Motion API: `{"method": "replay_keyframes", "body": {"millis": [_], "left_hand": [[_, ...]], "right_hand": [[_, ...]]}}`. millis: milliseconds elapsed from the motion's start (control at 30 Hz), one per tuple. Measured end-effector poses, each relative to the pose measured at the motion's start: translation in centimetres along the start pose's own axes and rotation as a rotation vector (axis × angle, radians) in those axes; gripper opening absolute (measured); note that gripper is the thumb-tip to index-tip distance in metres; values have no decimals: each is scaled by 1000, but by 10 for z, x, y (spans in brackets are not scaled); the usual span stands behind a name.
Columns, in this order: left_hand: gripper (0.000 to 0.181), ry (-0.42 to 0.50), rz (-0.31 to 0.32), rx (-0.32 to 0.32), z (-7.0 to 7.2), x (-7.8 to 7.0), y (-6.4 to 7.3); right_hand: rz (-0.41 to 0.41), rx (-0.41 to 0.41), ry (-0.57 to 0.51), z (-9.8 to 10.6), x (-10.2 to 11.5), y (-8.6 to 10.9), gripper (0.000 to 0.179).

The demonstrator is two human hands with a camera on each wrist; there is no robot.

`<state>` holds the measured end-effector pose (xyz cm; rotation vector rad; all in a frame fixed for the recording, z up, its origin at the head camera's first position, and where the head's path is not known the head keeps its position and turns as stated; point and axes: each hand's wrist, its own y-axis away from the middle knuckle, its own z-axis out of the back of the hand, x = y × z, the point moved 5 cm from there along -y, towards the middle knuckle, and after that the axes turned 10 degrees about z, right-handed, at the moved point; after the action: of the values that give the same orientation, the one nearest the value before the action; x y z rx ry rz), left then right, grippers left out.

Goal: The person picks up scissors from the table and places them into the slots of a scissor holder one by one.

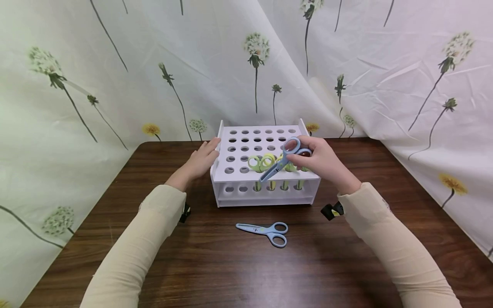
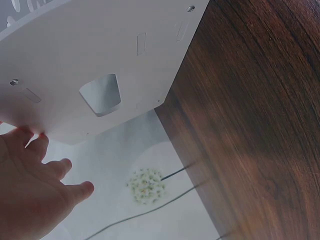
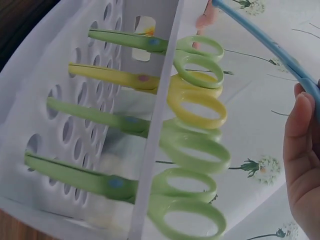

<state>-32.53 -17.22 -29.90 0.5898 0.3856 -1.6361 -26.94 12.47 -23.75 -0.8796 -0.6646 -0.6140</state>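
A white rack (image 1: 265, 202) with rows of round holes stands on the table. My left hand (image 1: 201, 159) touches its left side; in the left wrist view, fingertips meet the upper edge of the side panel (image 2: 65, 60). Light blue scissors (image 1: 275, 168) are pinched by the handles in my right hand (image 1: 323, 160), held above the rack's front right with blades slanting down to the left. Below them, several scissors stand in the front row, blades down: one yellow pair (image 3: 200, 107) among green pairs (image 3: 195, 155). Another blue pair of scissors (image 1: 256, 229) lies on the table before the rack.
The dark wooden table (image 1: 185, 265) reaches back to a white cloth (image 1: 215, 55) printed with dandelions, which hangs close behind the rack. Dark straps (image 1: 332, 211) show at the wrists.
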Motion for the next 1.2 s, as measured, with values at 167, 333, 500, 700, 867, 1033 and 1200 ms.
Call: {"method": "replay_keyframes", "body": {"millis": [167, 333, 500, 700, 867, 1033, 1200], "left_hand": [[55, 1, 1, -2, 1, 0, 0], [55, 6, -3, -7, 1, -1, 0], [54, 6, -5, -8, 1, -2, 1], [54, 4, 1, -5, 1, -2, 1], [54, -4, 0, -12, 0, 0, 0], [54, -3, -9, -18, 0, 0, 0], [55, 3, -5, -14, 0, 0, 0]], "right_hand": [[-2, -22, 2, -2, 5, -10, 23], [12, -32, 3, -4, 7, -19, 23], [-3, -31, 0, -7, 16, -24, 23], [5, -25, 23, -12, 21, -31, 24], [42, -20, 37, -17, 9, -41, 25], [89, -17, 86, -23, 10, -48, 25], [136, -24, 146, -29, 10, -53, 21]]}}
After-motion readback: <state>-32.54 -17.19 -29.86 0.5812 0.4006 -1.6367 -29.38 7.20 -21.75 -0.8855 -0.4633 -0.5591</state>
